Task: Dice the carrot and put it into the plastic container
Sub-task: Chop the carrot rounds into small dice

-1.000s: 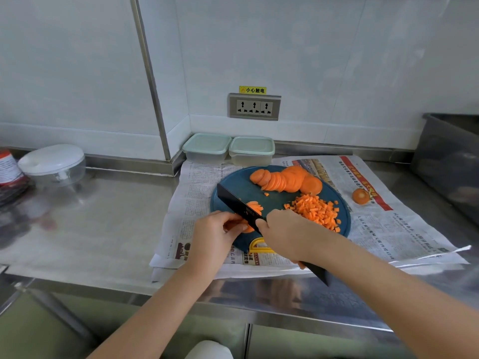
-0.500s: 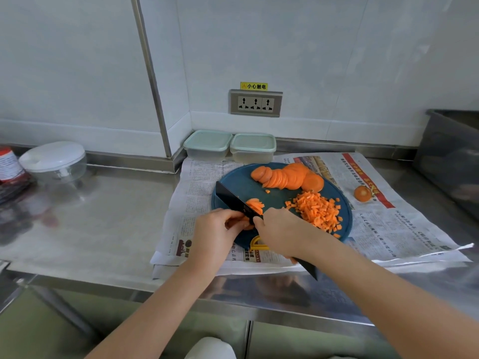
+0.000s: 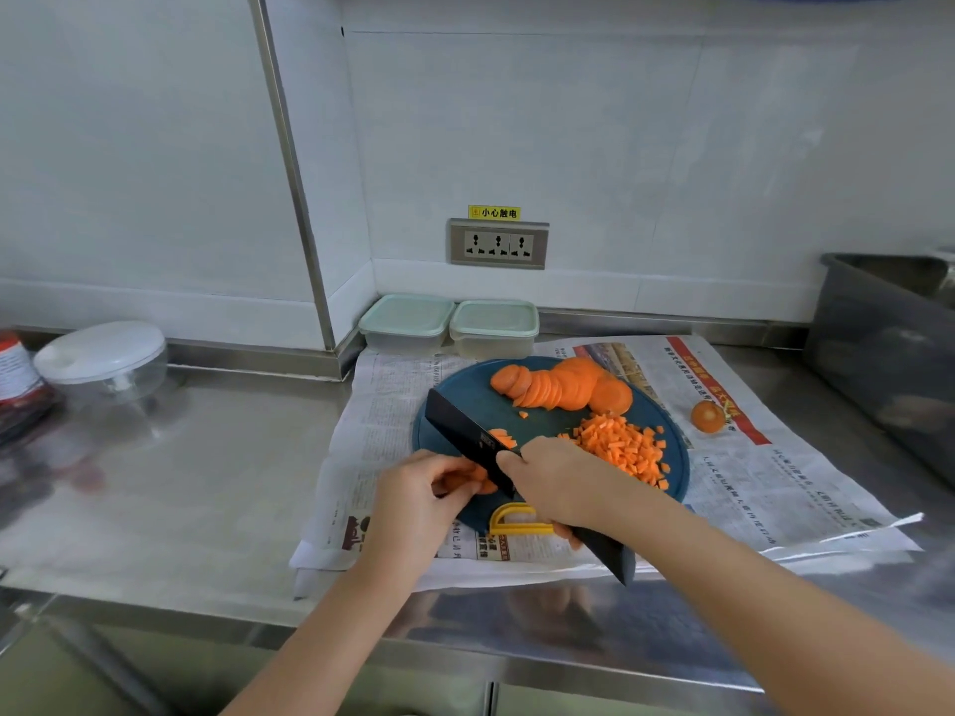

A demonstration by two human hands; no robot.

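A round dark blue cutting board (image 3: pixel 465 405) lies on newspaper. At its far side is a row of carrot slices (image 3: pixel 560 387); a pile of diced carrot (image 3: pixel 622 447) sits at the right. My right hand (image 3: pixel 555 480) grips a black knife (image 3: pixel 465 436), its blade across a few carrot slices (image 3: pixel 467 478) that my left hand (image 3: pixel 418 496) pins to the board with bent fingers. Cut strips (image 3: pixel 504 436) lie just beyond the blade. Two lidded plastic containers (image 3: pixel 405 323) (image 3: pixel 493 328) stand against the wall behind the board.
The newspaper (image 3: pixel 775 472) covers a steel counter (image 3: pixel 181 483). A carrot end (image 3: pixel 707 417) lies on the paper at the right. A dark bin (image 3: pixel 894 354) stands at the far right, a white-lidded bowl (image 3: pixel 103 361) and a jar (image 3: pixel 13 369) at the left. A wall socket (image 3: pixel 498 244) is above the containers.
The knife has kept working over the slices under my left hand, shifting slightly toward me. The piles on the board lie as before.
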